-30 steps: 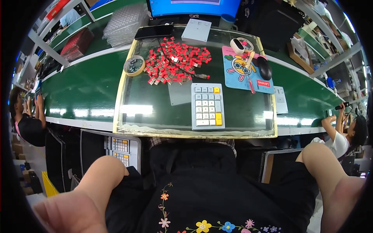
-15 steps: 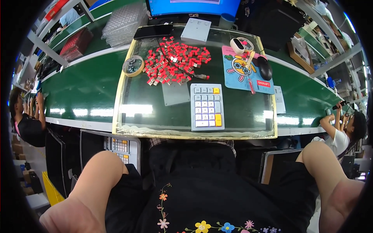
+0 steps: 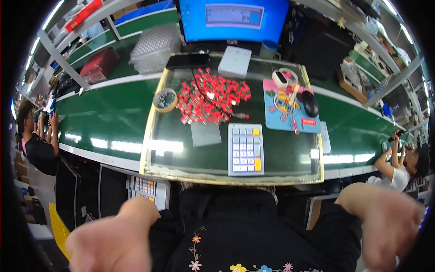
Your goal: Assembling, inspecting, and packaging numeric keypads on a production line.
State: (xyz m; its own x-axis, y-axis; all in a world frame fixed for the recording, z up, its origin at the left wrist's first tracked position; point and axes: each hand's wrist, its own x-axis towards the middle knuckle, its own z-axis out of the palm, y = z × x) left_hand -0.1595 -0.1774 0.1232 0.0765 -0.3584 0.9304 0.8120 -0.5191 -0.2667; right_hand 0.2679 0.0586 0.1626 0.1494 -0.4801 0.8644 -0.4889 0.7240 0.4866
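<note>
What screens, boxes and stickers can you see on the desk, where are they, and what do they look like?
Monitor: back centre, wide rectangle, glowing blue with a pale window.
Keypad: front centre, grey upright rectangle, pale keys, some yellow.
Small box: under the monitor, square, light grey.
Red label: on the blue mouse mat, small rectangle.
Clear trays: back left, stacked, see-through.
Dark red box: far left shelf.
</note>
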